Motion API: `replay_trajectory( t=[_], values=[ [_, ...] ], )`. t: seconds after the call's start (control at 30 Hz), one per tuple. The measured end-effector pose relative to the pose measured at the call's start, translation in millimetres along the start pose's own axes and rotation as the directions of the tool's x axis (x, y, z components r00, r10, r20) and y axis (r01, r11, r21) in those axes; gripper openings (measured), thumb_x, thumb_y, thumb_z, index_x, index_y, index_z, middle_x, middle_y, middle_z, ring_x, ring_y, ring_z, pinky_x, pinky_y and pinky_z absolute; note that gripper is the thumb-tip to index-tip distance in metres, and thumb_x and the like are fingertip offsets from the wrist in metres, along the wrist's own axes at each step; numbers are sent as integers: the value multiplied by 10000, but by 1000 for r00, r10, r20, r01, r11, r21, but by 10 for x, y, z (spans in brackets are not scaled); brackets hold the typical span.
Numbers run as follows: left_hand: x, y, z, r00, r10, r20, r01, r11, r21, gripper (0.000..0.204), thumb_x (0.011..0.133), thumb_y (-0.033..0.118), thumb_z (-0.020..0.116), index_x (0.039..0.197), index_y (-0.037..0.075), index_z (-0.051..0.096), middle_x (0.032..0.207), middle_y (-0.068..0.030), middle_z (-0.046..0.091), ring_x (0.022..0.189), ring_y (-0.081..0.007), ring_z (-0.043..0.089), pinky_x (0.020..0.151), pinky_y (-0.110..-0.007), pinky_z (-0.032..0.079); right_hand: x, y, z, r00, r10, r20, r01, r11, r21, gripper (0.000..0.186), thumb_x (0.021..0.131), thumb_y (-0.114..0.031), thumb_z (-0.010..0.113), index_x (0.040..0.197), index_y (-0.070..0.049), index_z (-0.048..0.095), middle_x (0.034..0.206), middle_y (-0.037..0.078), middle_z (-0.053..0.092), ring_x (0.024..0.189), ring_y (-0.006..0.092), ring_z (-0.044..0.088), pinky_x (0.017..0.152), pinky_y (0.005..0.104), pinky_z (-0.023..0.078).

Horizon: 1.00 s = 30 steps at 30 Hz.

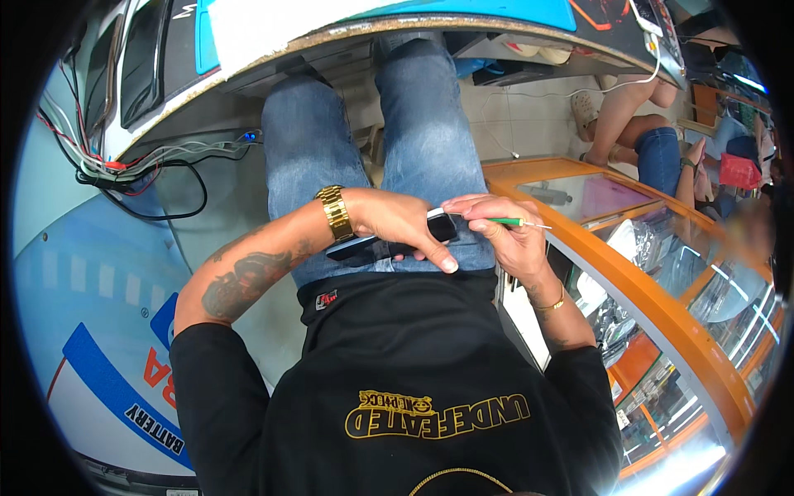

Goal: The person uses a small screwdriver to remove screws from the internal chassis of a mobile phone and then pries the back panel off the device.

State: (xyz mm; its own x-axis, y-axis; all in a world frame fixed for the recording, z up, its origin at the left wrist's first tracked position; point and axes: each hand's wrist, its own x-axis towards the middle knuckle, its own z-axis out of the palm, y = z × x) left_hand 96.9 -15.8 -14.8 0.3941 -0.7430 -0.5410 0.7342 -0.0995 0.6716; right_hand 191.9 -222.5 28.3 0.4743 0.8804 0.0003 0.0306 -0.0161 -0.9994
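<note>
My left hand [393, 227], wearing a gold watch [333, 212], is wrapped round a dark smartphone [440, 226] over my lap. The phone lies sideways, partly hidden by that hand, with a pale strip along its upper right end. My right hand [504, 236] pinches a slim tool with a green handle [512, 221] and a thin metal shaft pointing right. Its fingertips touch or nearly touch the phone's right end; which, I cannot tell.
A worktable [273, 45] with a blue mat [521, 15] spans the top. Bundled cables [124, 165] hang at left. A glass display case [670, 277] with orange wooden framing runs along my right. Beyond it are other people's legs [657, 157]. A white cable [571, 89] dangles from the table.
</note>
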Motion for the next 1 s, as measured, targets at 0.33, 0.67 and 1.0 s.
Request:
replay_trajectory(
  t=[0.33,0.67,1.0],
  values=[
    [20,-77,26,999,37,-15,-39,988,-148,410,856,427,856,804,64,674,769,3,613,748,-102,578,665,-271,460,168,-53,-7,971,-167,169,212,930,-301,111,832,61,727,942,65,716,981,202,762,986,368,760,839,405,627],
    [14,-39,103,998,11,-56,-19,987,-158,417,819,442,886,843,75,690,763,-3,623,684,-87,579,619,-256,450,228,-198,-9,926,-108,361,267,864,-426,298,722,98,718,1013,39,686,1013,190,748,993,399,740,851,432,619],
    [45,-46,136,994,65,-90,-79,984,-160,443,794,433,892,808,71,638,761,-13,562,650,-111,571,581,-283,473,164,-314,164,897,-121,425,384,689,-615,331,663,-8,755,985,35,695,1035,216,732,1044,399,731,838,435,615]
  ],
)
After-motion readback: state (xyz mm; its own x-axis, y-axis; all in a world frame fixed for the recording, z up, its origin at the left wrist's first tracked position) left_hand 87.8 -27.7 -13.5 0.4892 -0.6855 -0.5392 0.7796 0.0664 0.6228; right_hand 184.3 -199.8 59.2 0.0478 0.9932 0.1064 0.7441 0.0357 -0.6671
